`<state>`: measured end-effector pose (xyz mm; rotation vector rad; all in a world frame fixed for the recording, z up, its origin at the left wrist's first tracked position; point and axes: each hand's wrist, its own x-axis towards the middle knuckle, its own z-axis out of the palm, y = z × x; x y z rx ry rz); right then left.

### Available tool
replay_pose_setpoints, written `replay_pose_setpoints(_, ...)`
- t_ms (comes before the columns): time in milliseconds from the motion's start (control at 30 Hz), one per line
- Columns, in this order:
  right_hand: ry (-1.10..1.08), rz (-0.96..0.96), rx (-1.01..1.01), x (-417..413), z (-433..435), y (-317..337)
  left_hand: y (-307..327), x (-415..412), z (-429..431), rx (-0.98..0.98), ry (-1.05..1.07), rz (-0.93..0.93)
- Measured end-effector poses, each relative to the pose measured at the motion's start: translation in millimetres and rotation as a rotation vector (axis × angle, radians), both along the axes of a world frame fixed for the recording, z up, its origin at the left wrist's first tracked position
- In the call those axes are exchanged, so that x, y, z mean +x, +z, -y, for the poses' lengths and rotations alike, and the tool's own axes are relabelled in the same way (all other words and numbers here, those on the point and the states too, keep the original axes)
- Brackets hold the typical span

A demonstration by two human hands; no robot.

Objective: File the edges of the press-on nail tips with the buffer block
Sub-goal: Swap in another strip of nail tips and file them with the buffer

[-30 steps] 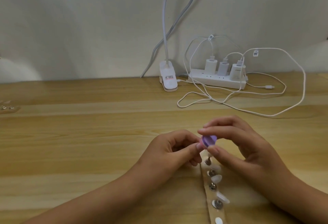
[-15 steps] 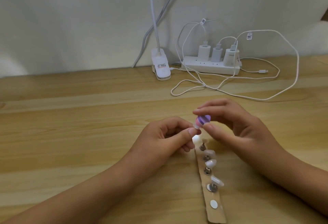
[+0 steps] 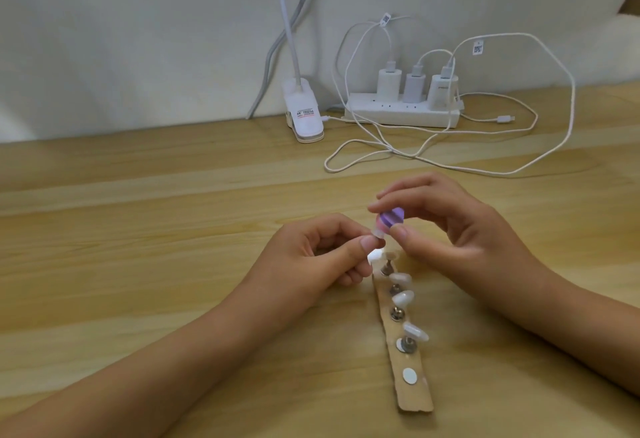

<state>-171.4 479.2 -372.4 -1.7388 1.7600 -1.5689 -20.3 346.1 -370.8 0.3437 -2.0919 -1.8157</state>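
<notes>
Near the middle of the wooden table (image 3: pixel 138 229), both hands are meeting just above the far end of a cardboard strip (image 3: pixel 414 399). I am seeing the right hand (image 3: pixel 450 240) pinching the purple buffer block (image 3: pixel 496 220) between thumb and fingertips, so only a small rounded face of it is showing. The left hand (image 3: pixel 311 257) is pinching a pale nail tip (image 3: pixel 482 235) between thumb and index finger, and that tip is touching the block's lower left edge. Most of the tip is hiding behind the thumb. I cannot tell its shape, nor whether the white blur (image 3: pixel 479 258) just below the thumb is part of it or a separate piece.

Three other tips (image 3: pixel 403 297) are sitting on metal studs (image 3: pixel 397 314) along the strip, and a round white pad (image 3: pixel 409 376) is lying bare toward its near end.

Far back against the wall, a power strip (image 3: pixel 401 115) is carrying three chargers (image 3: pixel 414 85) with looping cables (image 3: pixel 393 150), beside a white lamp clip (image 3: pixel 304 115) whose neck is running out of frame at the top. The left forearm (image 3: pixel 156 361) and right forearm (image 3: pixel 571 326) are being cut off by the picture's edges.
</notes>
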Motion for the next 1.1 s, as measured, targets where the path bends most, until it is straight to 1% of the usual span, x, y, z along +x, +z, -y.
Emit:
replay_pose_setpoints(33, 0.007, -0.006, -0.006, 0.5, 0.1, -0.2, -0.4, -0.1, 0.0, 0.002, 0.001, -0.001)
replay_pose_setpoints(133, 0.023, -0.123, -0.042, 3.7, -0.1, -1.6, -0.1, -0.4, -0.5, 0.013, 0.007, -0.013)
replay_pose_setpoints(233, -0.003, -0.019, -0.031, 0.1, 1.3, -1.9, 0.0, -0.3, 0.6, 0.001, 0.016, -0.011)
replay_pose_setpoints(267, -0.004, -0.013, -0.034, 0.3, 1.5, -1.6, 0.4, -0.2, 0.3, 0.001, 0.016, -0.012)
replay_pose_setpoints(367, 0.007, -0.102, -0.052, 2.2, 1.3, -2.3, 1.3, 0.1, -0.6, 0.007, 0.013, -0.019)
replay_pose_setpoints(467, -0.012, -0.025, -0.033, 0.7, 1.2, -2.0, 1.0, -0.1, 0.3, -0.003, 0.016, -0.008)
replay_pose_setpoints(600, 0.018, -0.079, -0.035, 3.5, 0.3, -0.7, 1.4, 0.0, -0.5, 0.003, -0.005, -0.021)
replay_pose_setpoints(700, -0.003, 0.053, 0.001, 2.0, 0.4, 0.8, 0.6, 0.3, 1.7, -0.011, 0.01, -0.019)
replay_pose_setpoints(733, 0.001, 0.069, 0.006, 2.7, -0.1, 1.4, 0.6, 0.4, 1.8, -0.012, 0.008, -0.021)
replay_pose_setpoints(833, 0.042, 0.002, 0.009, 5.8, -2.3, 2.5, 1.6, 0.8, 0.1, -0.012, -0.015, -0.027)
replay_pose_setpoints(933, 0.013, 0.089, 0.05, 3.5, -2.2, 3.6, 0.9, 0.4, 0.4, -0.036, -0.009, -0.005)
replay_pose_setpoints(967, 0.018, 0.089, 0.051, 3.8, -2.8, 3.8, 0.7, 0.5, 0.5, -0.039, -0.007, -0.003)
replay_pose_setpoints(1067, 0.075, -0.048, 0.016, 8.2, -4.4, 4.1, 1.6, 0.3, -0.3, -0.029, -0.015, -0.017)
replay_pose_setpoints(1100, 0.063, -0.052, 0.021, 7.2, -3.6, 2.7, 1.3, 0.4, 0.1, -0.033, -0.013, -0.014)
